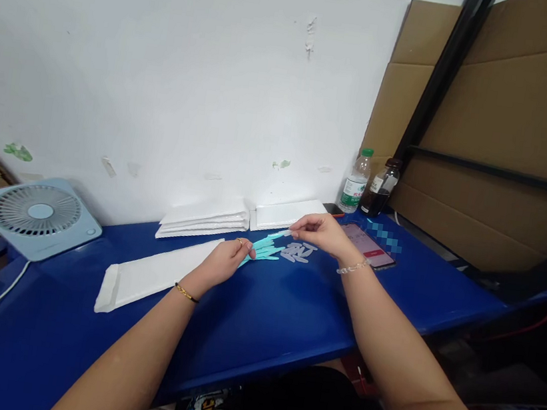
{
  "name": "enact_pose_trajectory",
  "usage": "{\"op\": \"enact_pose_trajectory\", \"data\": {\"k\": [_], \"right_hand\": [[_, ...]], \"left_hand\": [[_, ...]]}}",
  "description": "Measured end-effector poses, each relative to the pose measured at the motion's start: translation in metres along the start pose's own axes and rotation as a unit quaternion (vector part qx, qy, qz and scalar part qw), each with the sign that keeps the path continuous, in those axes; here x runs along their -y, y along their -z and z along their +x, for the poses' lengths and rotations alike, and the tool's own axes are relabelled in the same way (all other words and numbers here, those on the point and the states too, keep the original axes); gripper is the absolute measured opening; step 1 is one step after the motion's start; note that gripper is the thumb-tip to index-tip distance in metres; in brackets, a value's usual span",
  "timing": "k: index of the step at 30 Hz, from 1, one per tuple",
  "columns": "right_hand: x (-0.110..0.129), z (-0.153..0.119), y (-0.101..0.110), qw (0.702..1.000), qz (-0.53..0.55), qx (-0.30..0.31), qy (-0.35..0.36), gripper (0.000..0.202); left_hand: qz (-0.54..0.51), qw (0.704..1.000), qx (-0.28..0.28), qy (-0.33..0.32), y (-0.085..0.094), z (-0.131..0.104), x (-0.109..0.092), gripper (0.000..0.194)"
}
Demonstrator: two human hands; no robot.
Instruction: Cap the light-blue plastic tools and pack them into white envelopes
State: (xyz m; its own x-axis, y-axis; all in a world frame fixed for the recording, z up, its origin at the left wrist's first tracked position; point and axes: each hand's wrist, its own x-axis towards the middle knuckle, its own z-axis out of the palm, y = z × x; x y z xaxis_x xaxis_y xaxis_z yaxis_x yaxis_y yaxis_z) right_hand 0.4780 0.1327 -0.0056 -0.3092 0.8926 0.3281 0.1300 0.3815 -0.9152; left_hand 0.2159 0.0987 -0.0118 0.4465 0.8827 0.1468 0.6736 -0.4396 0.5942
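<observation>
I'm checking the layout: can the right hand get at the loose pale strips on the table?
Probably yes: the loose pale strips lie on the blue table near the right hand, with nothing visibly in the way, though its fingers seem to pinch a pale piece.

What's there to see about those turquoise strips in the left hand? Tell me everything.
The turquoise strips look thin and narrow, perhaps plastic or paper. The left hand grips them near one end, and they fan out over the blue table toward the right hand. That hand pinches a pale piece by one strip's tip; whether they are joined is unclear. More pale pieces lie close by.
</observation>
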Motion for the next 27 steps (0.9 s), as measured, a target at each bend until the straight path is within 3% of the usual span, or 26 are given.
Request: {"op": "enact_pose_trajectory", "data": {"k": [4,7,10,13,17,20,23,27], "right_hand": [[-0.002,0.000,-0.004,0.998,-0.007,0.060,-0.013,0.029],[0.001,-0.001,-0.004,0.991,-0.025,0.128,-0.034,0.032],[0.003,-0.002,-0.002,0.982,-0.083,0.167,-0.041,0.031],[-0.003,-0.001,-0.002,0.967,-0.205,0.147,-0.033,0.024],[-0.016,0.002,-0.006,0.922,-0.356,0.146,-0.030,0.015],[-0.020,0.002,-0.012,0.898,-0.407,0.165,-0.025,0.015],[-0.019,0.002,-0.015,0.880,-0.443,0.167,-0.028,0.008],[-0.016,0.001,-0.013,0.877,-0.448,0.171,-0.029,0.005]], "left_hand": [[-0.004,1.000,0.020,-0.020,-0.003,-0.001,-0.002,0.049],[-0.009,0.997,0.082,-0.002,-0.010,-0.004,-0.005,0.048],[0.025,0.992,0.116,-0.032,-0.016,-0.007,-0.010,0.039],[0.107,0.989,0.086,-0.048,-0.019,-0.008,-0.014,0.031],[0.201,0.978,0.020,-0.045,-0.018,-0.006,-0.007,0.017],[0.252,0.966,-0.031,-0.045,-0.016,-0.001,0.004,0.021],[0.282,0.958,-0.029,-0.037,-0.013,0.002,0.012,0.015],[0.287,0.957,-0.026,-0.031,-0.009,0.003,0.011,0.023]]}}
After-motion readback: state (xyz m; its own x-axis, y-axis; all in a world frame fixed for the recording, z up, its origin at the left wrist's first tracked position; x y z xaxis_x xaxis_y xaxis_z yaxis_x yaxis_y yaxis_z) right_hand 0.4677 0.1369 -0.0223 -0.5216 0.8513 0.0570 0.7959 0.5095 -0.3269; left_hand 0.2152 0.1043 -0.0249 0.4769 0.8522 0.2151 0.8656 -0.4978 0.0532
